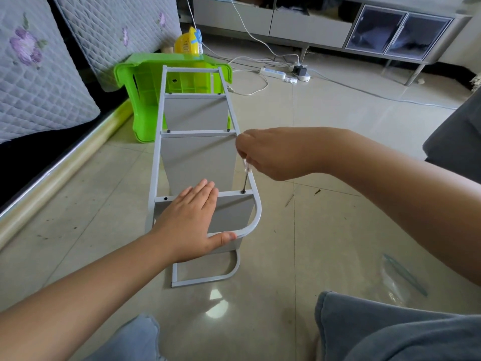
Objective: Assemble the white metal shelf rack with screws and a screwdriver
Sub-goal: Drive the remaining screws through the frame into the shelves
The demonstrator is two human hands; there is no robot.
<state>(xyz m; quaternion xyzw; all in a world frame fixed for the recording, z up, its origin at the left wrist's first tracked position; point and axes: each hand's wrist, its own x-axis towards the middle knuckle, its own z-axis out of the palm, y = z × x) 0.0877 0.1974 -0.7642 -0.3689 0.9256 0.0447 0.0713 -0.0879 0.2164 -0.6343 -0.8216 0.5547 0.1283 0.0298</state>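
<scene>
The white metal shelf rack (256, 201) lies on its side on the tiled floor, its top frame facing up. My left hand (188, 217) presses flat on the nearest shelf edge, with the thumb on the curved frame tube. My right hand (276, 155) grips a small screwdriver (246, 178) with a clear handle. Its tip stands on a dark screw (243, 191) at the right end of the near crossbar. Other dark screws sit in the farther crossbars. A loose screw (317, 191) lies on the floor to the right.
A green plastic stool (141, 100) lies tipped behind the rack. A quilted mattress (39, 74) lies at left, a power strip (273, 73) with cables and a TV cabinet (338, 22) at the back. A clear plastic bag (400, 277) lies at right. My knees are at the bottom.
</scene>
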